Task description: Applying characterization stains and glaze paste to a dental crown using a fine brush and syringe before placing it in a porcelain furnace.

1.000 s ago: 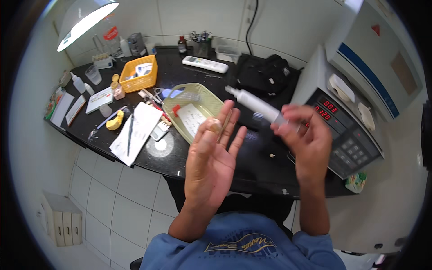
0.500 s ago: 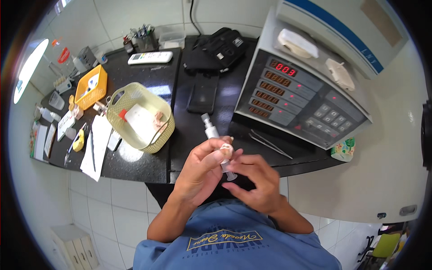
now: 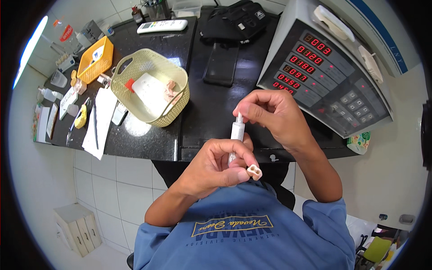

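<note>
My left hand (image 3: 209, 165) is closed around a white syringe (image 3: 237, 131) that stands upright, tip away from me. Between its thumb and forefinger it also pinches a small tooth-like piece (image 3: 254, 172), white at the rim with brownish hollows on top. The fingers of my right hand (image 3: 284, 121) are closed on the narrow tip end (image 3: 239, 118) of the syringe; whether that end is a cap or the nozzle cannot be made out. The plunger end is hidden behind my left hand.
Left stands a pale green basket (image 3: 180, 101) with a white tray inside. Farther left are a yellow basket (image 3: 107, 56) and white paper (image 3: 104, 121). A black phone (image 3: 221, 64) lies beyond my hands. At right stands a grey control unit (image 3: 310, 67) with red displays.
My right hand has gone from the syringe's plunger end to its tip and closed there. My left hand has turned, bringing the tooth-like piece nearer me. More display rows are lit.
</note>
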{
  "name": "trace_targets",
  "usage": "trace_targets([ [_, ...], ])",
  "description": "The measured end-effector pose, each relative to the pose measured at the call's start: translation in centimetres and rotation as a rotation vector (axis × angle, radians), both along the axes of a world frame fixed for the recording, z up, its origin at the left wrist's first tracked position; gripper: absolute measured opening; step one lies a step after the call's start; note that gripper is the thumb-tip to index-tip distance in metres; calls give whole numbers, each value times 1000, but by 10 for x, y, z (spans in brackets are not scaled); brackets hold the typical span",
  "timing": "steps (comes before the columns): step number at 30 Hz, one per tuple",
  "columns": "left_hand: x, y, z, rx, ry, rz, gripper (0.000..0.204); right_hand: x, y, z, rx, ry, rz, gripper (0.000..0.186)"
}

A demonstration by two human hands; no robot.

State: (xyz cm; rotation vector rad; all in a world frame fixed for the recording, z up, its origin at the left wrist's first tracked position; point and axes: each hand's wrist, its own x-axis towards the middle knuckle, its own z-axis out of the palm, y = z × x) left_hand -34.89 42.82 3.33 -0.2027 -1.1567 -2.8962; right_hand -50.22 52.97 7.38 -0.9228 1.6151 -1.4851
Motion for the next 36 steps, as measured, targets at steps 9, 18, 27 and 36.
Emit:
trace_targets([
  [9,11,-19,-13,321,41,-42,15,1,-32,-38,-299,-483,302,25],
  [18,19,-6,-11,517,76,-270,15,-18,-50,-33,-742,-889,377,12],
  [27,24,-19,-15,-651,103,673,21,3,-44,-59,50,1104,17,15],
  [36,7,-12,-19,-571,179,807,27,48,14,-51,-302,465,-122,18],
])
